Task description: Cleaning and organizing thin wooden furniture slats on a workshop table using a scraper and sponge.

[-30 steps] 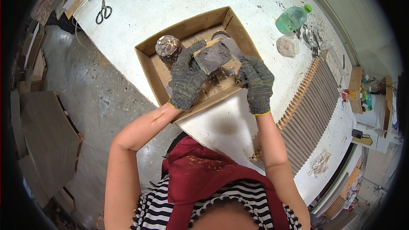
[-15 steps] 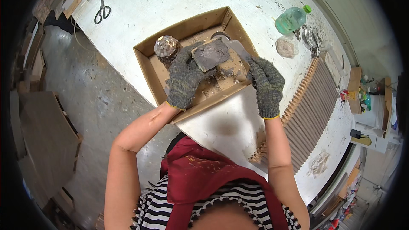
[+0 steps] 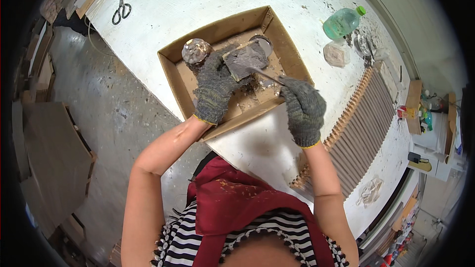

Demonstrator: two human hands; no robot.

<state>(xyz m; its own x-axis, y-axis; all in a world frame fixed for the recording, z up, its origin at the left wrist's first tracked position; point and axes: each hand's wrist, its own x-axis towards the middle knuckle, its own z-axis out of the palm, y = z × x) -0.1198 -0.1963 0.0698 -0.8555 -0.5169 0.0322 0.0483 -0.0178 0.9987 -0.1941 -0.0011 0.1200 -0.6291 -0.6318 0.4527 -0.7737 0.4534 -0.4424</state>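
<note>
My left hand [image 3: 213, 91], in a dark grey knit glove, is closed around a small flat block with thick grey paste [image 3: 246, 59] heaped on top. In my right hand [image 3: 304, 111], gloved the same way, is a putty knife [image 3: 267, 75]; its thin blade is turned edge-on and its tip meets the paste. Both hands are over a shallow cardboard box [image 3: 180, 86] with crumbs scattered on its bottom. Inside it, left of my left hand, stands a crusted, paint-smeared jar [image 3: 196, 51]. A round lid or tin [image 3: 265, 44] lies partly hidden behind the block.
On the white table [image 3: 208, 0] are black scissors [image 3: 121, 11] at far left. To the right stand a green-capped bottle [image 3: 342, 23], a clear container [image 3: 335, 54] and a metal dish [image 3: 362, 44]. A row of thin brown sticks [image 3: 354, 133] lies beside my right arm.
The putty knife has turned from flat to edge-on, and its tip has come down to the paste's near right side. My right hand has shifted slightly left and nearer. The paste looks rougher.
</note>
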